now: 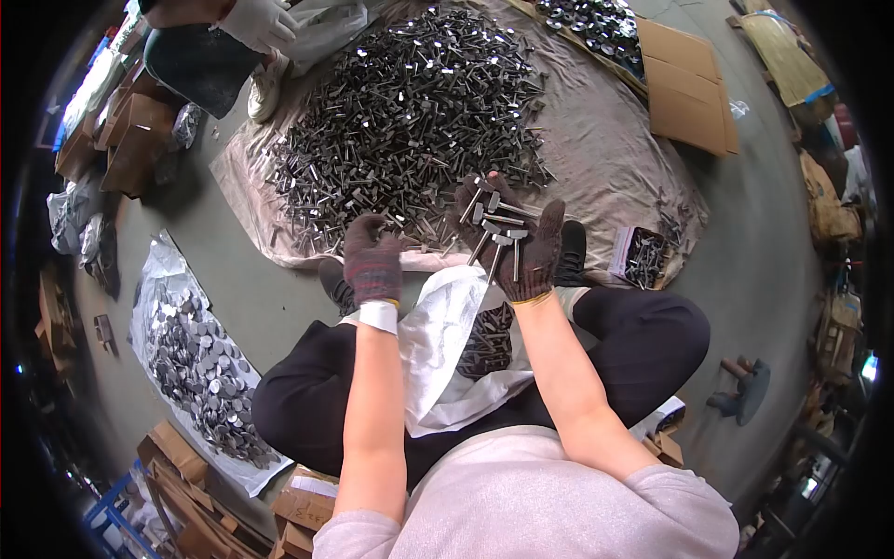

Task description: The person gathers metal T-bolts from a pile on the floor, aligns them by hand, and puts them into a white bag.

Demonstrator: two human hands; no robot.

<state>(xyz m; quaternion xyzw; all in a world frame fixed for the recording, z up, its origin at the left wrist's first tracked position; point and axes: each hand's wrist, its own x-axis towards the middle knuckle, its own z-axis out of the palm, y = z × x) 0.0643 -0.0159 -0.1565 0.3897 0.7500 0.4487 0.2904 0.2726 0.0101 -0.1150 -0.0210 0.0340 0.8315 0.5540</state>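
Observation:
Several T-shaped metal bolts [500,238] lie across the palm of my right hand [531,244], which is gloved in dark knit with its fingers spread around them. My left hand [372,259], in a matching glove, is held to the left of it with the fingers curled; what they hold, if anything, is hidden. A large heap of dark metal bolts [419,112] covers the cloth in front of both hands. Between my legs, just below the hands, a white sack [433,349] lies open with more bolts [486,343] inside.
Round metal discs [200,363] lie on plastic sheeting at the left. A small box of bolts [644,258] sits on the cloth [596,140] at right. Cardboard [684,88] lies at upper right. Another person's gloved hand [261,23] and shoe [265,88] show at upper left.

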